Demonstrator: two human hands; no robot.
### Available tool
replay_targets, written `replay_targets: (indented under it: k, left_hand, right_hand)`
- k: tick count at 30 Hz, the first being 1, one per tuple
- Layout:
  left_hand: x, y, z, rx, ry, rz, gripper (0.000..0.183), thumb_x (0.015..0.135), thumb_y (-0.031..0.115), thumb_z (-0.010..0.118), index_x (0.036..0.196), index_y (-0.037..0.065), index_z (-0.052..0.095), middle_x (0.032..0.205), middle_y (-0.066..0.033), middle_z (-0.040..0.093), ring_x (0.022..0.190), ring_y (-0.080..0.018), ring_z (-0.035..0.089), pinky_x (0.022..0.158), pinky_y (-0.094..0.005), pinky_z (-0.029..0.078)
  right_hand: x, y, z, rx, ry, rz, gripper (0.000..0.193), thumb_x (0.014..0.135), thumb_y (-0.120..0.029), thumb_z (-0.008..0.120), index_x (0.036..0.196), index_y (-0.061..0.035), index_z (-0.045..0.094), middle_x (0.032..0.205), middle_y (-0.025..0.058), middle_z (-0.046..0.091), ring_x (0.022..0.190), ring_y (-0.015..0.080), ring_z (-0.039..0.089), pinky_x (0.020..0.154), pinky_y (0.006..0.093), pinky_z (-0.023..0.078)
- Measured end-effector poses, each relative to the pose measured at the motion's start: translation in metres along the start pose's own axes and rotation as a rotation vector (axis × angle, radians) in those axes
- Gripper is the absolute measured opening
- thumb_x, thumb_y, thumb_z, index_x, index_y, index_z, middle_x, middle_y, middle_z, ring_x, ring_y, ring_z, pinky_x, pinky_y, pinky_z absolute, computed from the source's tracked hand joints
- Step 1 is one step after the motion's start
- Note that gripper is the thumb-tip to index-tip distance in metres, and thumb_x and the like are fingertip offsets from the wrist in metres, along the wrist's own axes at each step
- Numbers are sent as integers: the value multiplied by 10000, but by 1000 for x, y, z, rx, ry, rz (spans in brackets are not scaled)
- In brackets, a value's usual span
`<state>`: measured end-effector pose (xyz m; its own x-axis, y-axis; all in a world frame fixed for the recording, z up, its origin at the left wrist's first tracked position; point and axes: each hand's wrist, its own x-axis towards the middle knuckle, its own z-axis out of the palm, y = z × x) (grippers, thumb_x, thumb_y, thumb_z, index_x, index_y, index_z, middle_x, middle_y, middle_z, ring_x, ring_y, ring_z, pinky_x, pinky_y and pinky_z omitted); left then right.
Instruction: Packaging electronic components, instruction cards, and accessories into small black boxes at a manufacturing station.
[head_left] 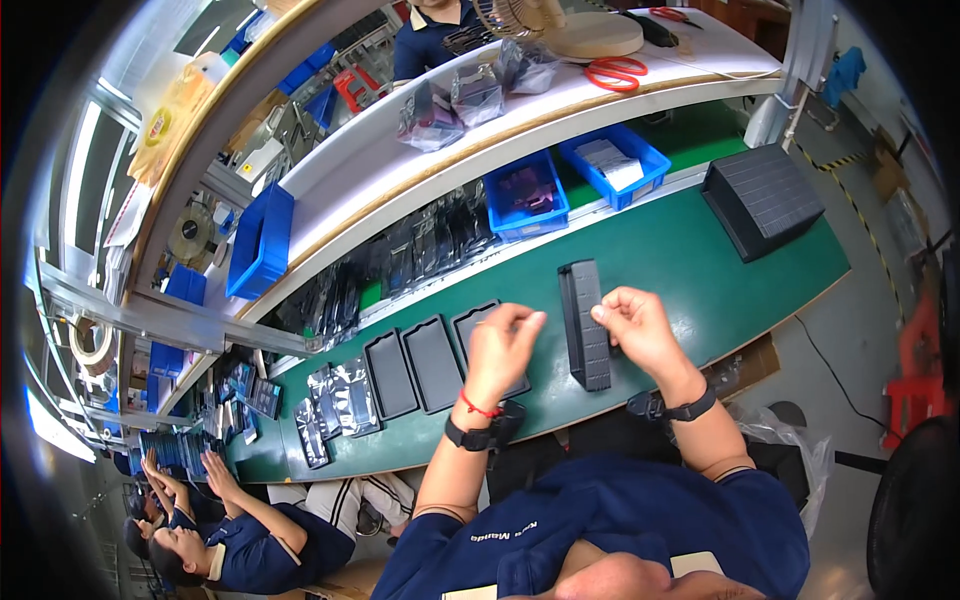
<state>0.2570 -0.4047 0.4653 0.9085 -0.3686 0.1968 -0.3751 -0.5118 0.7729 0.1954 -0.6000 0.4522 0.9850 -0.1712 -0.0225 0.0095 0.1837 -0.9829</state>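
A narrow stack of black plastic trays [592, 345] stands on the green table in front of me. My right hand [645, 328] is at its right edge, thumb and forefinger pinched against the side of the stack. To the left of the stack, my left hand [497, 352] is raised with curled fingers and the thumb pressed near them. Whether it holds something small cannot be made out. Partly hidden behind my left hand is a shallow black tray [476, 322]. Two more black trays, a middle one [432, 362] and a left one [391, 374], lie beside it.
Several silvery clear packets [352, 395] lie left of the trays. A larger black tray stack [768, 200] stands at the far right. Blue bins [527, 222] sit along the back, under a shelf with red scissors [616, 72]. Co-workers [270, 545] sit at the left.
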Motion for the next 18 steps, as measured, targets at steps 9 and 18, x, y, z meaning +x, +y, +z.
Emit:
replay_targets:
  k: [9, 18]
  left_hand:
    - [7, 22, 34, -605, -40, -274, 252, 868, 161, 605, 691, 69, 450, 569, 12, 510, 451, -46, 479, 383, -195, 375]
    - [20, 48, 74, -280, -205, 73, 280, 834, 236, 637, 718, 18, 505, 558, -81, 511, 525, -137, 542, 479, -297, 416]
  right_hand:
    - [0, 6, -41, -11, 193, -52, 76, 845, -72, 595, 793, -19, 577, 647, -13, 549, 513, 30, 450, 447, 191, 361]
    - [-9, -7, -34, -226, 140, -114, 109, 851, -90, 590, 793, 2, 579, 660, -4, 581, 584, 34, 484, 513, 200, 396]
